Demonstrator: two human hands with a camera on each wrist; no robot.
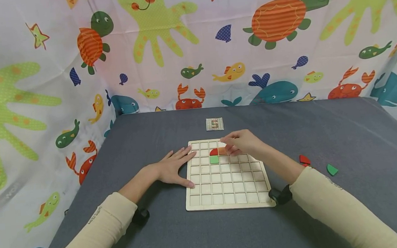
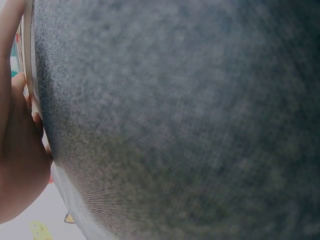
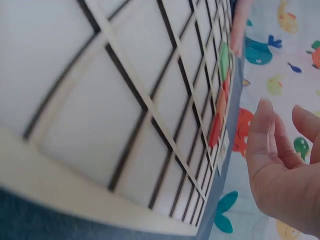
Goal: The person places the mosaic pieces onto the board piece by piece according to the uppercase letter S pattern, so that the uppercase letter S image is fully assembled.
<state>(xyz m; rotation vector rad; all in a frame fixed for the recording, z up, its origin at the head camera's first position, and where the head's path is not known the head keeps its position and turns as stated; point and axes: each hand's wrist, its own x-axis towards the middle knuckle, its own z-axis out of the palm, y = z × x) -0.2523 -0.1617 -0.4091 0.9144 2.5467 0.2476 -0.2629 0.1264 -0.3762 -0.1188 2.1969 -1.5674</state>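
Observation:
A pale wooden grid board [image 1: 228, 207] lies on the grey cloth. My left hand [image 1: 170, 169] rests at its left edge with straight, spread fingers; in the left wrist view this hand [image 2: 22, 175] shows only at the left side. Above the board's top row area is my right hand [image 1: 244, 143], fingers loosely bent. The right wrist view shows this hand [image 3: 285, 165] with thumb and fingertips apart and nothing between them. On the board sit a red piece [image 1: 213, 152], an orange piece [image 1: 221, 151] and a green square [image 1: 214, 159]. Another red piece [image 3: 215, 131] is hidden by my hand in the head view.
Behind the board lies a small pattern card [image 1: 214, 124]. To the right, red pieces [image 1: 304, 159] and a green quarter-round piece [image 1: 332, 169] lie on the cloth. A sea-animal printed curtain [image 1: 167, 79] stands behind and at the sides.

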